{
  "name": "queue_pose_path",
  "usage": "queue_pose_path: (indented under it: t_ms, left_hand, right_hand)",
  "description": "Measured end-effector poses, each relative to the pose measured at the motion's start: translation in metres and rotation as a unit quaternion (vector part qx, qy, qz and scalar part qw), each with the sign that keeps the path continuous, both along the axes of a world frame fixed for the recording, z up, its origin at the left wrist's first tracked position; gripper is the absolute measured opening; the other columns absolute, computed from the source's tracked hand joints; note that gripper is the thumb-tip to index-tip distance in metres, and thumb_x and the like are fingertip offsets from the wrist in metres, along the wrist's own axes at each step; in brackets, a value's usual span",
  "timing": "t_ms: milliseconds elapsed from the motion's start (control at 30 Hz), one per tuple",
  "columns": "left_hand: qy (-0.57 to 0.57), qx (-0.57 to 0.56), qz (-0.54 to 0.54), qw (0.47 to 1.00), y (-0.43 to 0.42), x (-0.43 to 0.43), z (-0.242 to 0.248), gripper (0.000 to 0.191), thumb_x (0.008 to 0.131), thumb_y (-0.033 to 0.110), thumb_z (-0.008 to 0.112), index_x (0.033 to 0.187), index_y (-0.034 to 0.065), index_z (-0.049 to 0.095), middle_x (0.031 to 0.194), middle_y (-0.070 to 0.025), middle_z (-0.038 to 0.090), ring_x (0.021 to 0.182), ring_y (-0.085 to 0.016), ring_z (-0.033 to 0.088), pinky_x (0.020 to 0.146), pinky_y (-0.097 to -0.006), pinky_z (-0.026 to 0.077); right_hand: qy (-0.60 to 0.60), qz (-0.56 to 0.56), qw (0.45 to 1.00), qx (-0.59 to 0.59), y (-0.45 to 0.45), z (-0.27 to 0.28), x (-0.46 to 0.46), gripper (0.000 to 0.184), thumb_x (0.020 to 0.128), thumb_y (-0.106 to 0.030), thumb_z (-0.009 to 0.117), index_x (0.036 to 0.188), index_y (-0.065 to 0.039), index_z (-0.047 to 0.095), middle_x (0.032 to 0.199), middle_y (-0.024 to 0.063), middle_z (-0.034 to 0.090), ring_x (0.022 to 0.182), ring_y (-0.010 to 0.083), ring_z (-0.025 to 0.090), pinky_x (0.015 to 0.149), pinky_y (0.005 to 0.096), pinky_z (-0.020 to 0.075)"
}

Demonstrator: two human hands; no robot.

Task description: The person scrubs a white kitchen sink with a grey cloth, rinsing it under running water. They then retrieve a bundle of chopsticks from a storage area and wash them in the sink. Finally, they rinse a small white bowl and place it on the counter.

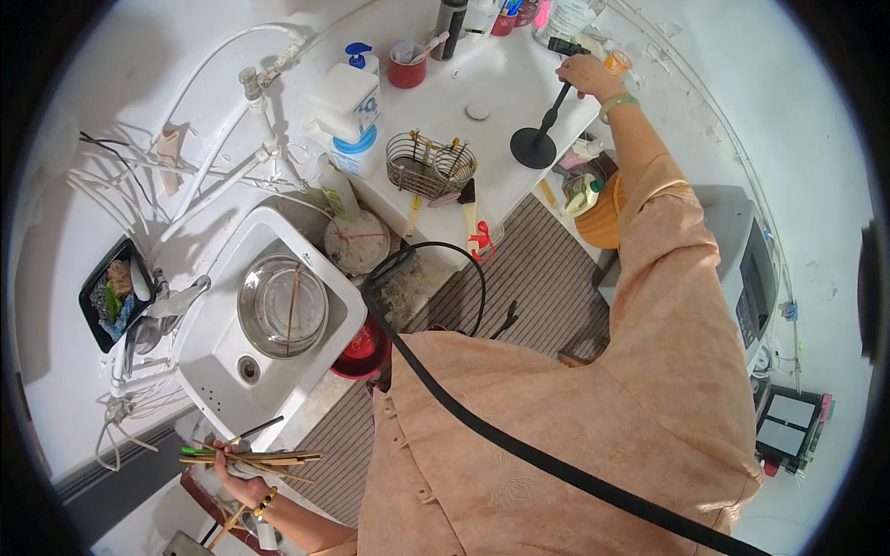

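Observation:
My left hand [236,476] is closed around a bundle of chopsticks [271,457], with one green end showing, beside the lower corner of a white sink [268,427]. In that sink sits a stainless steel bowl [254,313] with a single chopstick [293,306] lying across it. At the upper right, my right hand [587,75] grips the upper part of a black stand [549,118], whose round base rests on the edge of a white washbasin [500,76]. A two-part wire basket [424,167] and a brush [470,208] are at the washbasin's near left end.
A black tray [89,306] with scrubbers stands left of the faucet [167,302]. Jugs [348,97] and a red cup [407,69] line the washbasin. A red basin [361,351] is beside the sink. A black cable or strap [487,424] crosses the view. Orange basket [601,215] at right.

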State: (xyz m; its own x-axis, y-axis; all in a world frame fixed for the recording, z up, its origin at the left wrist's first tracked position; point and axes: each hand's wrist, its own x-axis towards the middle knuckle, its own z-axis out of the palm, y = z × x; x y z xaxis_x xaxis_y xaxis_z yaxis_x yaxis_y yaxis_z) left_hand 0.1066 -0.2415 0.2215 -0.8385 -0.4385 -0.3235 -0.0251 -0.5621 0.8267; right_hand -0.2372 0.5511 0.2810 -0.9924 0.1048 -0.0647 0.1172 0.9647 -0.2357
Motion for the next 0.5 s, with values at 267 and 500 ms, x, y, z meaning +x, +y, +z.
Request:
queue_pose_path:
  t_ms: [267, 500]
  left_hand:
    - [-0.094, -0.115, 0.105, 0.983, 0.054, -0.010, 0.028, 0.023, 0.081, 0.004, 0.053, 0.103, -0.0007, 0.050, 0.088, -0.0055, 0.055, 0.074, -0.013, 0.053, 0.069, -0.0247, 0.047]
    - [-0.102, -0.124, 0.113, 0.980, 0.065, -0.009, 0.028, 0.026, 0.080, 0.005, 0.053, 0.106, -0.0006, 0.049, 0.088, -0.0056, 0.056, 0.073, -0.013, 0.053, 0.067, -0.0251, 0.047]
  right_hand:
    - [-0.014, -0.047, 0.999, -0.009, -0.001, 0.007, 0.007, 0.032, 0.077, -0.022, 0.049, 0.070, 0.007, 0.058, 0.074, 0.0163, 0.062, 0.052, 0.0232, 0.062, 0.053, 0.0322, 0.0503]
    - [0.008, -0.051, 0.997, 0.061, -0.012, 0.001, 0.009, 0.037, 0.082, -0.032, 0.044, 0.079, 0.000, 0.063, 0.077, 0.0138, 0.063, 0.061, 0.0236, 0.063, 0.065, 0.0355, 0.0502]
